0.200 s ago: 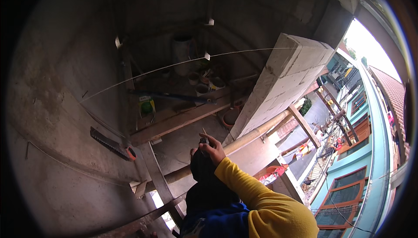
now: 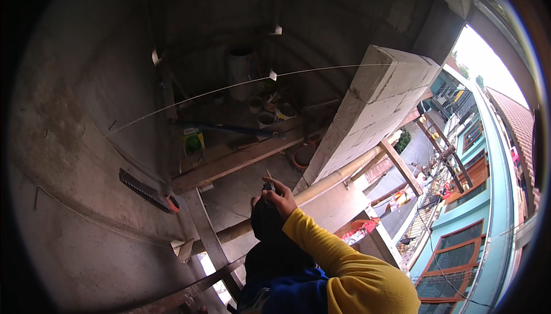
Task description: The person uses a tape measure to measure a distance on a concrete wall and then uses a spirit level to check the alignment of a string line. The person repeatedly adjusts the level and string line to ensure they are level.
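1. The room is a bare concrete shell: grey plastered walls point(image 2: 74, 142), a rough concrete floor point(image 2: 247, 190) and an open side looking down on a street and a teal building point(image 2: 470, 222).
2. A half-built wall of pale grey blocks point(image 2: 373, 107) rises at the open edge, right of centre.
3. A taut white string line point(image 2: 229, 87) runs across the room from the left wall to the top of the block wall.
4. Wooden planks point(image 2: 235, 162) lie on the floor; behind them stand small pots point(image 2: 267, 119) and a large grey bucket point(image 2: 241, 64). A handsaw with an orange handle point(image 2: 146, 190) lies near the left wall. A bamboo pole point(image 2: 321, 185) slants past the foot of the block wall.
5. The right hand point(image 2: 278, 196), on a yellow sleeve point(image 2: 333, 256), is raised in the lower middle, fingers curled closed around a small dark object point(image 2: 268, 186) with a thin stick-like tip; what it is cannot be told.
6. The left hand is hidden behind a dark cloth shape point(image 2: 270, 228), so its grip cannot be told.
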The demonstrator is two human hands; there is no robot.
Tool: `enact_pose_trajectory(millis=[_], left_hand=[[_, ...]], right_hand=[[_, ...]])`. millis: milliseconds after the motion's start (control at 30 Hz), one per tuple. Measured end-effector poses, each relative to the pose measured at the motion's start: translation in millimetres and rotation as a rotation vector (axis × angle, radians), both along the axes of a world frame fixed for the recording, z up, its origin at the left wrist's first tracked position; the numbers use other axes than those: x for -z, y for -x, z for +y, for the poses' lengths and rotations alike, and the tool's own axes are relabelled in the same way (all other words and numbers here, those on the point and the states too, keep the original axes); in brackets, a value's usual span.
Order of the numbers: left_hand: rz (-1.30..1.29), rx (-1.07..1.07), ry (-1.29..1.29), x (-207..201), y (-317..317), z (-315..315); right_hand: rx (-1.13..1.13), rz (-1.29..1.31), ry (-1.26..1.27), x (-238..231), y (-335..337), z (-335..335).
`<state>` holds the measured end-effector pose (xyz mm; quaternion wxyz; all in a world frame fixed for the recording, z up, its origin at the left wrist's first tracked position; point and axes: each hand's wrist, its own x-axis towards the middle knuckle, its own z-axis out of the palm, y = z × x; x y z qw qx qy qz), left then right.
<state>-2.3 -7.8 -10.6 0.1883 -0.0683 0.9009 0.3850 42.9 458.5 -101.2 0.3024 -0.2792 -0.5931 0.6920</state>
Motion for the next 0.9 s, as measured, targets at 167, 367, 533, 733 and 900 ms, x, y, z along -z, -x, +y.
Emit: enact_pose_trajectory(millis=[167, 367, 533, 733, 900], left_hand=[[-0.012, -0.099, -0.217, 8, -4, 0], [-0.066, -0.109, -0.154, -6, -2, 7], [0.087, 0.012, -0.005, 9, -4, -2], [0.240, 0.250, 0.308, 33, -2, -18], [0.209, 0.071, 0.314, 2, -6, 4]], right_hand=[[0.004, 0.010, 0.011, 5, 0, -1], [0.002, -0.005, 0.012, -3, 0, -2], [0.018, -0.017, 0.020, -3, 1, -1], [0.094, -0.006, 0.004, 36, 5, 11], [0.093, 0.174, 0.109, 7, -1, -7]])
